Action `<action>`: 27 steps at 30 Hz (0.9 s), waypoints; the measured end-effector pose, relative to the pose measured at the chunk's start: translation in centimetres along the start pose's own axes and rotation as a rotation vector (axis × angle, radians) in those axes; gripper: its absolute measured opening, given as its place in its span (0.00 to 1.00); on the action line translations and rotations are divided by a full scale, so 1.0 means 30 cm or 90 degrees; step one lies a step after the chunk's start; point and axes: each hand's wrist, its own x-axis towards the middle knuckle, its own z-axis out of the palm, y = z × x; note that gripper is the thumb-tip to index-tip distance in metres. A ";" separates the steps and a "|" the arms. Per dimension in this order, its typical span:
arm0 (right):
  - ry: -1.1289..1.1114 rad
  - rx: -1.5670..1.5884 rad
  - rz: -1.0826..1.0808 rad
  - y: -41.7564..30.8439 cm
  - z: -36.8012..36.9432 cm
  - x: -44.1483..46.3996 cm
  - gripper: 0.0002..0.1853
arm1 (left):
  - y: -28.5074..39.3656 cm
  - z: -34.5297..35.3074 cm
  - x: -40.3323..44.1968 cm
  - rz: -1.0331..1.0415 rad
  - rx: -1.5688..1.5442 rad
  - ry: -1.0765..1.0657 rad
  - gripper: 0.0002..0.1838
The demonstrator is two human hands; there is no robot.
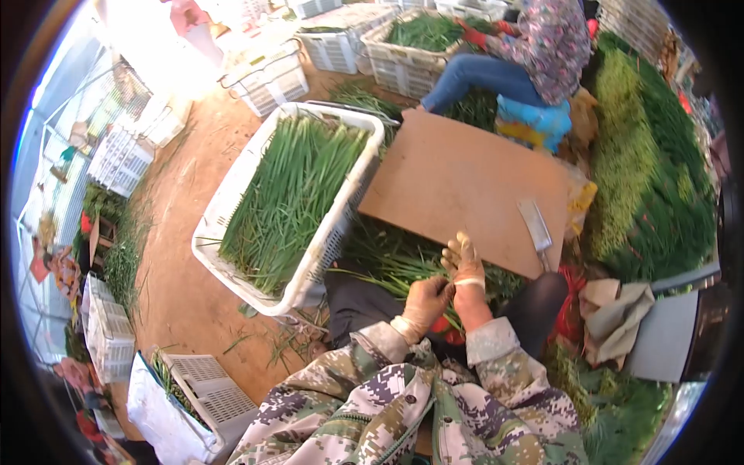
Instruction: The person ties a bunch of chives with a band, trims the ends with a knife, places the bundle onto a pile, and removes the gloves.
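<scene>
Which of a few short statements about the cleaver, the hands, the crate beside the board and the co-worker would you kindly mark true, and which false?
1. The cleaver lies on the board. True.
2. The left hand holds the cleaver. False: it touches the right hand.
3. The crate beside the board is empty. False: greens lie in it.
4. The co-worker wears red gloves. True.

There is one brown board, one cleaver and, just beyond the board, one person.
</scene>
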 end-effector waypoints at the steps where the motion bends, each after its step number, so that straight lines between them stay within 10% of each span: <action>1: 0.016 -0.014 -0.041 0.033 -0.008 0.016 0.32 | -0.004 0.016 0.001 -0.010 0.045 0.026 0.10; 10: 0.068 -0.190 -0.375 0.227 0.000 0.069 0.19 | -0.063 0.000 0.046 -0.082 0.108 0.013 0.12; 27: -0.153 -0.087 -0.109 0.169 -0.049 0.003 0.19 | 0.116 -0.153 0.020 0.092 0.339 0.099 0.08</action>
